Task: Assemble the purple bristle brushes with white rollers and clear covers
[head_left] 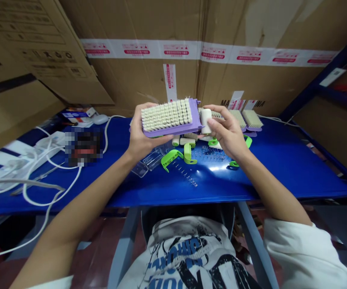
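Note:
A purple brush (167,116) with cream bristles is raised over the table, its bristle side facing the camera. Around its left end my left hand (140,130) is closed. My right hand (229,130) pinches a white cylindrical piece (206,121) at the brush's right end; whether the two parts touch is unclear. Below them lie green curved parts (171,158), a green and white part (189,153), a spring (187,174) and clear plastic pieces (152,159). More bristle blocks (252,119) stand behind my right hand.
The blue table (296,160) has large cardboard (146,80) along its back. White cables (29,188) and power strips (7,160) spread over the left side, near a blurred dark object (84,147). A small box (78,114) sits at the back left.

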`<state>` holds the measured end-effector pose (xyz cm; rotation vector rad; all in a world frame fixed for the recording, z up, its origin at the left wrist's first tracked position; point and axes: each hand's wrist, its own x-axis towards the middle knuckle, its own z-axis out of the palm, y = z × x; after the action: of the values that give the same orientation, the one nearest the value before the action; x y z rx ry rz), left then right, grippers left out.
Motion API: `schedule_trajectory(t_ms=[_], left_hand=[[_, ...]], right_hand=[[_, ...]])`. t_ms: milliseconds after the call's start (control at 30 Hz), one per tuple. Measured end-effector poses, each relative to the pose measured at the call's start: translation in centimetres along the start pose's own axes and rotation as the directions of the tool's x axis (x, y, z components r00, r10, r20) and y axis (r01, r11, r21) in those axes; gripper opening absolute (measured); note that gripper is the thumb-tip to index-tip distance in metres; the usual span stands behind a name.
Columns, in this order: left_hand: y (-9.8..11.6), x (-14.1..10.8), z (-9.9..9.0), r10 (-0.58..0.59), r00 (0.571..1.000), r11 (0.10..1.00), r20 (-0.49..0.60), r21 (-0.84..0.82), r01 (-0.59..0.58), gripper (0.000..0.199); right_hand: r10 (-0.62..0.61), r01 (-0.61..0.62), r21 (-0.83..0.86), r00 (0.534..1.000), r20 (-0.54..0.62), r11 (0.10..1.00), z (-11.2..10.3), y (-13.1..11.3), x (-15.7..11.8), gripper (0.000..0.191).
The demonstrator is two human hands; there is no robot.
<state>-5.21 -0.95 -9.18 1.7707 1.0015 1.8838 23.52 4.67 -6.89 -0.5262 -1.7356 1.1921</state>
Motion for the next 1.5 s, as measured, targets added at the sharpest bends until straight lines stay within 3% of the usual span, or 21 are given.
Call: schedule_trajectory(t_ms=[100, 200, 300, 367, 467, 567, 667, 733, 800, 867, 1033, 1200, 1367, 1433, 1500], left_hand=[[1.0, -0.7, 0.9, 0.201, 0.980, 0.953, 0.009, 0.228, -0.198, 0.092], [1.0, -1.4, 1.8, 0.369, 0.928, 0.884, 0.048, 0.289, -0.367, 0.090], [0.4, -1.9, 2.6, 0.417, 0.908, 0.868, 0.025, 0.285, -0.407, 0.093], [0.2, -2.1, 2.8, 0.429, 0.902, 0.867, 0.049, 0.259, -0.426, 0.101], [0.8, -2.5, 2.9, 0.374, 0.908, 0.905, 0.189, 0.141, -0.402, 0.097], [2.1, -3.0, 3.6, 0.236, 0.905, 0.957, 0.353, 0.077, -0.279, 0.092], [3.0, -3.5, 5.1, 0.171, 0.856, 0.968, 0.488, 0.080, -0.239, 0.126], [3.2, -3.6, 6.3, 0.193, 0.823, 0.963, 0.534, 0.056, -0.262, 0.137], [2.8, -3.6, 7.3, 0.235, 0.816, 0.959, 0.528, 0.011, -0.284, 0.137], [2.2, -3.6, 8.0, 0.259, 0.835, 0.959, 0.486, -0.024, -0.284, 0.134], [0.9, -4.8, 8.1, 0.185, 0.898, 0.982, 0.400, -0.042, -0.183, 0.123], [0.8, -6.2, 7.9, 0.159, 0.878, 0.985, 0.452, -0.009, -0.174, 0.112], [0.9, -6.6, 7.8, 0.111, 0.881, 0.990, 0.460, 0.030, -0.140, 0.124], [1.2, -6.5, 7.5, 0.088, 0.890, 0.994, 0.448, 0.024, -0.110, 0.110], [1.6, -6.3, 7.1, 0.072, 0.904, 0.996, 0.422, 0.014, -0.085, 0.079]], right_hand=[[0.001, 0.000, 0.012, 0.999, -0.051, 1.000, 0.4, 0.3, -0.1, 0.063], [-0.013, 0.011, -0.042, 0.999, -0.037, 0.999, 0.7, 0.4, -0.2, 0.070], [-0.034, 0.033, -0.045, 0.999, -0.016, 0.998, 0.6, -0.2, -0.4, 0.077], [-0.051, 0.048, -0.071, 0.998, -0.043, 0.996, -0.1, -1.3, -0.5, 0.071], [-0.109, 0.099, -0.153, 0.992, -0.056, 0.983, -1.8, -3.7, -0.5, 0.057], [-0.090, 0.104, -0.230, 0.994, 0.067, 0.968, -3.4, -6.5, -0.3, 0.047], [-0.052, 0.134, -0.371, 0.973, 0.224, 0.919, -3.9, -9.3, -0.2, 0.039], [-0.056, 0.204, -0.468, 0.949, 0.311, 0.860, -3.8, -10.6, -0.1, 0.036], [-0.056, 0.264, -0.543, 0.928, 0.369, 0.797, -3.6, -11.5, 0.0, 0.037], [-0.063, 0.323, -0.604, 0.910, 0.411, 0.728, -3.6, -11.8, 0.1, 0.037], [-0.161, 0.443, -0.652, 0.880, 0.446, 0.616, -4.2, -12.2, 0.0, 0.039], [-0.272, 0.448, -0.608, 0.891, 0.363, 0.655, -2.9, -12.3, -1.2, 0.042], [-0.247, 0.469, -0.706, 0.882, 0.400, 0.531, -1.5, -11.2, -2.6, 0.025], [-0.231, 0.466, -0.722, 0.884, 0.407, 0.512, -1.5, -11.0, -2.9, 0.025], [-0.232, 0.485, -0.717, 0.873, 0.428, 0.501, -1.6, -11.1, -3.0, 0.025]])
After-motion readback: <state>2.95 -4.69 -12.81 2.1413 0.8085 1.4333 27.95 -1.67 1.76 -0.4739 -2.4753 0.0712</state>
